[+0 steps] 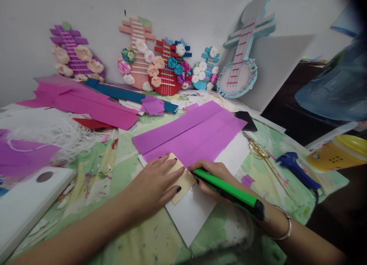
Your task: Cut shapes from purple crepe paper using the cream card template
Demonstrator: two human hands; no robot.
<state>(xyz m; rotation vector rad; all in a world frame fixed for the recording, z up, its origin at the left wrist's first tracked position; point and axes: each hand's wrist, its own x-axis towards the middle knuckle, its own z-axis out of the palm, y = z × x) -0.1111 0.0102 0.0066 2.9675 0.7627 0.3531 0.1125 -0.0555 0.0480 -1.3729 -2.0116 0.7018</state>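
Note:
My left hand point(160, 179) lies with fingers spread on a pale yellow card point(182, 192), pressing it down. Beneath the card are a purple sheet point(197, 135) with fold lines and a white sheet point(195, 219) that sticks out toward me. In my right hand point(213, 175) is a green utility knife point(229, 188), gripped with its front end at the card's right edge. My fingers hide the blade. A small purple scrap point(247, 180) lies just right of my right hand.
Gold-handled scissors point(259, 149), a blue glue gun point(299, 169), a black phone point(246, 120) and a yellow bucket point(338, 154) are at right. Left are white string point(71, 137), magenta paper point(86, 100) and a white box-like object point(34, 207). Decorated paper instruments point(164, 72) lean against the wall.

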